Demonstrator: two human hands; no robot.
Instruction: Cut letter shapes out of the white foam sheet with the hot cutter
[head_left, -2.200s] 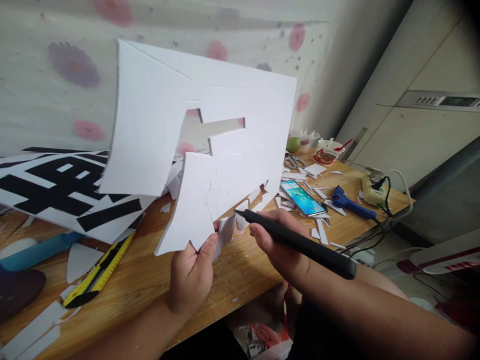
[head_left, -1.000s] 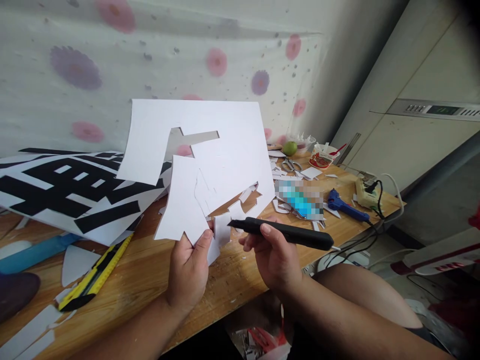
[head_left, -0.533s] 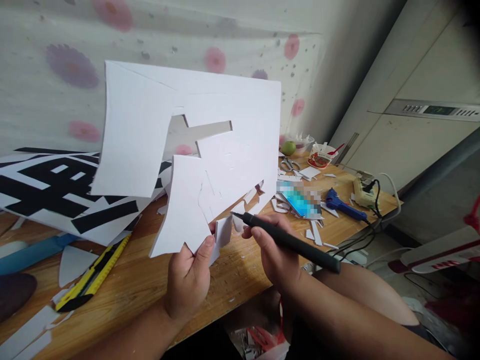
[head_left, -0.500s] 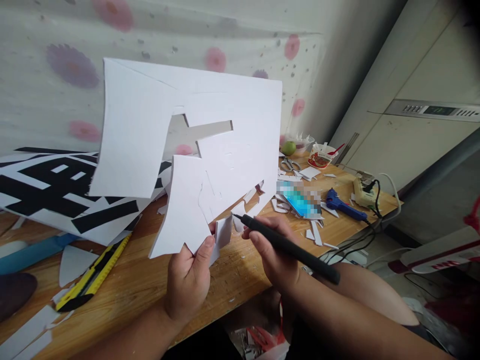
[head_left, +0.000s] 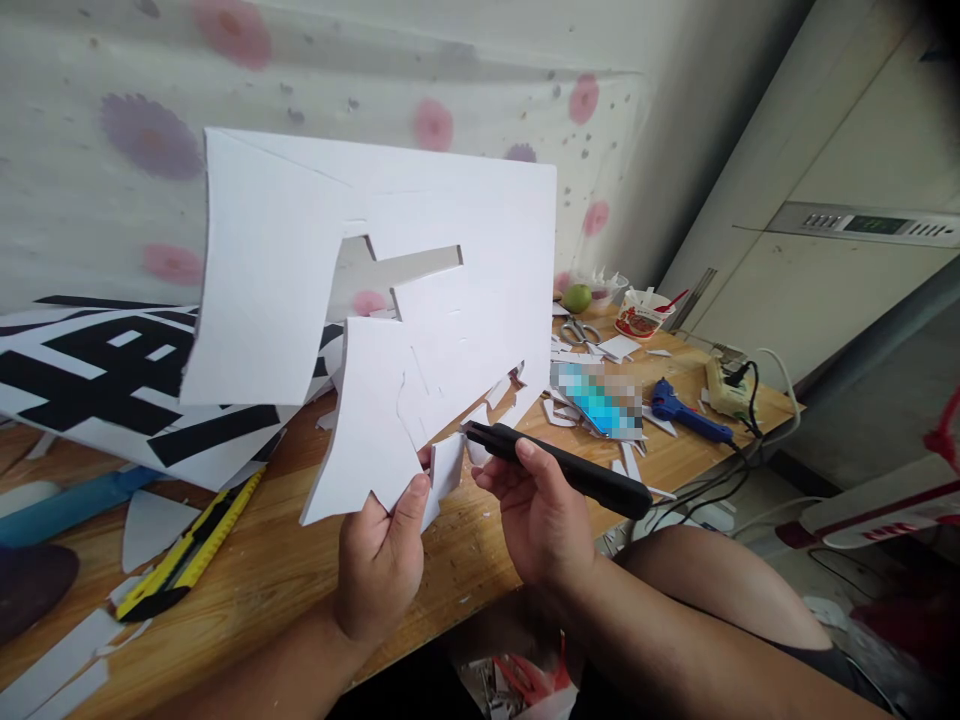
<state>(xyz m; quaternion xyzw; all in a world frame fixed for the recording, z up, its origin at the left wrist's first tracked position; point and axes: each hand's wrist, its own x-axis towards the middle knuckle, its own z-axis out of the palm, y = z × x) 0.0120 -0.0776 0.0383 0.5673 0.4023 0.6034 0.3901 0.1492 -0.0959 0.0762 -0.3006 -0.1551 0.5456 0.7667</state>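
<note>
My left hand (head_left: 381, 565) pinches the lower edge of a large white sheet of card (head_left: 300, 260) and holds it upright above the wooden table (head_left: 277, 560). The sheet has angular pieces cut out of its middle and a ragged lower edge. My right hand (head_left: 536, 510) grips a black pen-shaped cutting tool (head_left: 562, 468); its tip touches the sheet's lower edge just right of my left thumb.
A black-and-white printed board (head_left: 97, 375) lies at the left, with a yellow utility knife (head_left: 187, 548) in front of it. To the right lie white scraps, a phone (head_left: 600, 400), a blue glue gun (head_left: 686, 410), scissors (head_left: 579, 330), a cup (head_left: 637, 312), a green fruit (head_left: 577, 296) and a power strip (head_left: 731, 385).
The sheet tilted down flat a second ago and has come back upright. The tool's rear end has swung lower and more level, while its tip stays at the sheet's lower edge.
</note>
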